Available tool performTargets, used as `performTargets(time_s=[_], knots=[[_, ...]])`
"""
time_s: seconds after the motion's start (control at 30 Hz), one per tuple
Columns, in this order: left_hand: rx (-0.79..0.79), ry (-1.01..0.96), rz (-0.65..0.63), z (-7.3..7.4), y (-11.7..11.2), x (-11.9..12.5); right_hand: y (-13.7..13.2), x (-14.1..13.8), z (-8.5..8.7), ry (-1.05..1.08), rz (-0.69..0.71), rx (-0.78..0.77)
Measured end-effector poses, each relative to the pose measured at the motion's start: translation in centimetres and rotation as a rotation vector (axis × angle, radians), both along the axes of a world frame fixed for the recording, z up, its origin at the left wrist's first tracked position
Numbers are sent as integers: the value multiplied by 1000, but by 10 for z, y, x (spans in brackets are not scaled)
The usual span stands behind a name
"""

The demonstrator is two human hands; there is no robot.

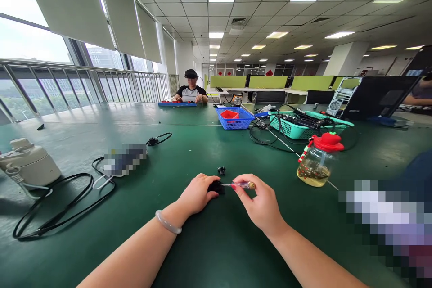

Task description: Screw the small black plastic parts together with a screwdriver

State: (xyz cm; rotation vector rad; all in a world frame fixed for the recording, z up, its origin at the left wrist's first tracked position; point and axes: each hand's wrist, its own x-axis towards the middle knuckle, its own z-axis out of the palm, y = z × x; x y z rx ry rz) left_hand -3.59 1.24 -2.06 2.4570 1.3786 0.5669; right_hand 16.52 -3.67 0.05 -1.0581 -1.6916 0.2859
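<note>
My left hand (pixel 199 193) is closed on a small black part (pixel 218 186) resting on the green table, its kind too small to make out. A screwdriver (pixel 243 185) with a clear purplish handle and a yellowish end lies in the fingers of my right hand (pixel 261 202). Its thin metal shaft points left and its tip meets the black part's right side. Just beyond my hands sits a little cluster of black pieces (pixel 221 171), apart from both. A pale bangle (pixel 168 222) circles my left wrist.
A glass bottle with a red lid (pixel 317 162) stands to the right. Behind it are a teal basket (pixel 293 130) of black cables and a blue basket (pixel 236 121). Leftward lie a black cord (pixel 67 216) and a beige bottle (pixel 33 164). A person (pixel 191 90) sits opposite.
</note>
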Motion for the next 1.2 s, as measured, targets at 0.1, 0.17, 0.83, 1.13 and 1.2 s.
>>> performTargets(time_s=[0.1,0.17,0.83,1.13,1.2], knots=[[10,0,0,1,0,0,2,-1,-3,-34,28,3],[12,-4,-1,1,-1,1,3,-2,-5,-53,37,-6],[74,-54,6,4,-5,2,10,1,-6,-9,80,-149],[78,-66,26,9,-7,4,13,6,-8,134,-2,20],[74,-86,34,10,-7,4,17,8,-11,131,-51,24]])
